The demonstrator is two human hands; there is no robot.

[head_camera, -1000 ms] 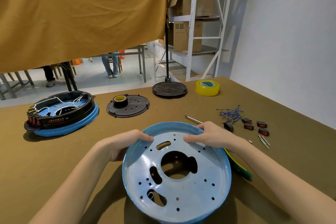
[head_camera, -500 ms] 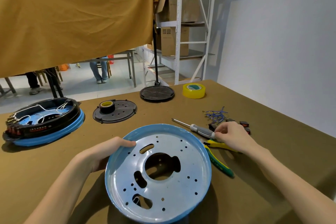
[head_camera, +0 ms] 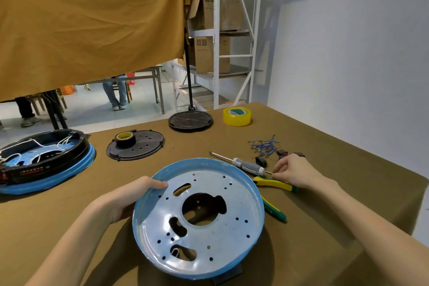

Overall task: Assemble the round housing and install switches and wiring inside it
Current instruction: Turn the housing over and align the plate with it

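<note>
A round blue metal plate (head_camera: 243, 195) with several holes and slots is tilted up in front of me, and dark parts show through its centre hole. My left hand (head_camera: 130, 199) grips its left rim, thumb on the inside. My right hand (head_camera: 296, 173) is off the plate, low over the table to its right. Its fingertips pinch a thin metal pin (head_camera: 269, 172) just past the screwdriver (head_camera: 247, 165). Small black and red switches (head_camera: 282, 153) and a bundle of blue wires (head_camera: 264, 147) lie just beyond that hand.
Yellow-green pliers (head_camera: 275, 184) lie under my right wrist. A wired black and blue housing (head_camera: 44, 165) sits far left, and a black lid (head_camera: 139, 146) carries a tape roll (head_camera: 125, 139). A black stand base (head_camera: 190, 121) and yellow tape (head_camera: 236, 116) are at the back.
My right hand has let go of the plate's far rim and moved right to the tools, where it pinches a pin. My left hand alone holds the plate.
</note>
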